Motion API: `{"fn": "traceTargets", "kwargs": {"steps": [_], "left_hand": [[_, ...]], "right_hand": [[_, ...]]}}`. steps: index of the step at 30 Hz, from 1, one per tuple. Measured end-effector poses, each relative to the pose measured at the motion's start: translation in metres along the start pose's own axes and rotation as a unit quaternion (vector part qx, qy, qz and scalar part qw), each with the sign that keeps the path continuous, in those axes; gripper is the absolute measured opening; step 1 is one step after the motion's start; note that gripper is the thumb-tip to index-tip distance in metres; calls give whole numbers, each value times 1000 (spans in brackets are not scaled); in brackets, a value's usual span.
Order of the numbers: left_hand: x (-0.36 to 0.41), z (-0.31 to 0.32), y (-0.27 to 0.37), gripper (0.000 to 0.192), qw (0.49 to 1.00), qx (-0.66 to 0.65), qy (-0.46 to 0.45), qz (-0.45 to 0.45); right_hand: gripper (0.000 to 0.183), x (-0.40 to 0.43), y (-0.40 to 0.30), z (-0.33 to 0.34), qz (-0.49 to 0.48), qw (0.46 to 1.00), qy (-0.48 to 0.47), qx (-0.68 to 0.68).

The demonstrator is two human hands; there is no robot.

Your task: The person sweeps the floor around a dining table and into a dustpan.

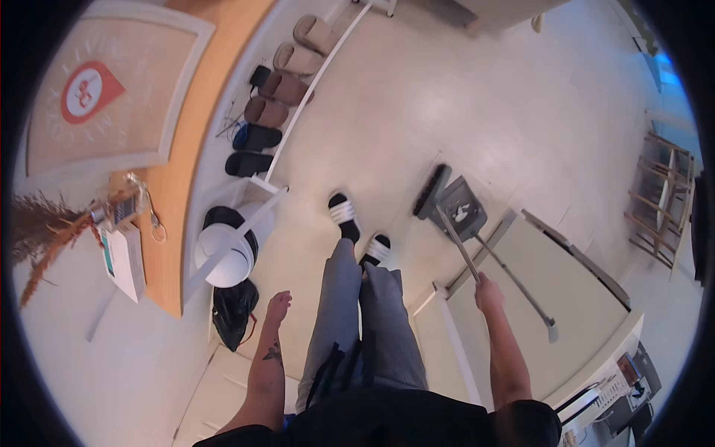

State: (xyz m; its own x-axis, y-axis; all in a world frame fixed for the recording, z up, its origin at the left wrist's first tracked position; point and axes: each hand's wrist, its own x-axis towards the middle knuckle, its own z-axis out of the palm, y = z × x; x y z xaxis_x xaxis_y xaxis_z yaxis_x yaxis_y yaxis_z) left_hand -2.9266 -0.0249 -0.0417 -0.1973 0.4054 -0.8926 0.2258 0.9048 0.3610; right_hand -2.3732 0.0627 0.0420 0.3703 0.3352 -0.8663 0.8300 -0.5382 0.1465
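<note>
My right hand [489, 294] is closed round the metal handle of a broom [432, 191], whose dark bristles point left. Beside and partly behind the broom head, a grey dustpan [473, 209] holds some white bits; its long handle slants down to the right, apart from my hand. At the left, my left hand [280, 307] hangs in the air with nothing in it, its fingers loosely bent. The nearest thing to it is a black bag [234, 313] on the floor.
Slippers [279, 88] line a low white rack along the left wall. A wooden shelf [192, 167] holds a framed sign and dried grass. White bin-like containers [225, 254] stand below. A cream cabinet [536, 290] is at my right, wooden chairs [659, 195] farther off.
</note>
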Motion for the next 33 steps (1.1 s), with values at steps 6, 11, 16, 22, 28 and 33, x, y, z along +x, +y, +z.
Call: {"fn": "traceTargets", "kwargs": {"steps": [6, 11, 16, 22, 28, 33], "left_hand": [[39, 39, 76, 32, 999, -5, -35, -28], [73, 62, 194, 32, 996, 35, -68, 43], [97, 76, 277, 44, 991, 10, -129, 32], [86, 64, 247, 36, 997, 6, -76, 0], [52, 111, 250, 32, 992, 68, -110, -12], [37, 152, 310, 30, 973, 202, -75, 81]], "right_hand": [[36, -14, -57, -73, -77, 980, 106, 148], [39, 91, -197, -125, -149, 956, 137, 213], [37, 222, -295, -178, -186, 923, 126, 313], [37, 232, -215, -135, -208, 954, 159, 147], [35, 95, 8, -66, -6, 993, 51, 103], [40, 55, -4, -147, 3, 965, -12, 261]]}}
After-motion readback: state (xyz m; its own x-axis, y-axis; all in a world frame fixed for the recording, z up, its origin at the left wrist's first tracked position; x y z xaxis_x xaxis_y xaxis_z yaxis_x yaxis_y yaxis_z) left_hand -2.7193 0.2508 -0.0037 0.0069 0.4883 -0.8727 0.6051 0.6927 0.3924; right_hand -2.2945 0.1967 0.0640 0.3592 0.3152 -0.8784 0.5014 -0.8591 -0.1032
